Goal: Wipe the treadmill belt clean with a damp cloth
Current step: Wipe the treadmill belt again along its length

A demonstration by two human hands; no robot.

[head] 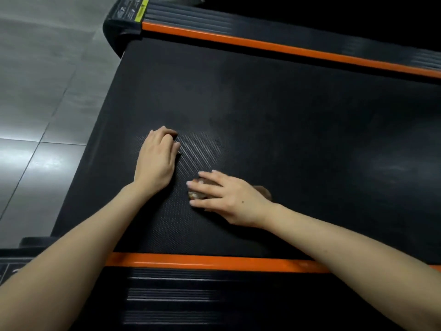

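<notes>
We found the belt (298, 120) open far and right. Obstacles we logged: left hand (156, 161), right hand (229, 199), both near-left. Bounds: near orange rail (202, 261), far orange rail (262, 45).

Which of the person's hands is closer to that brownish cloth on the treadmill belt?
Right. The right hand presses down on top of the cloth; the left hand rests on the bare belt off to its left, not touching it.

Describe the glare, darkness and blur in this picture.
Head view: glare whitens the floor tiles at left; a soft sheen lies on the treadmill belt at right; beyond the far orange rail the corner falls to black; the cloth under the right hand is soft-edged.
</notes>
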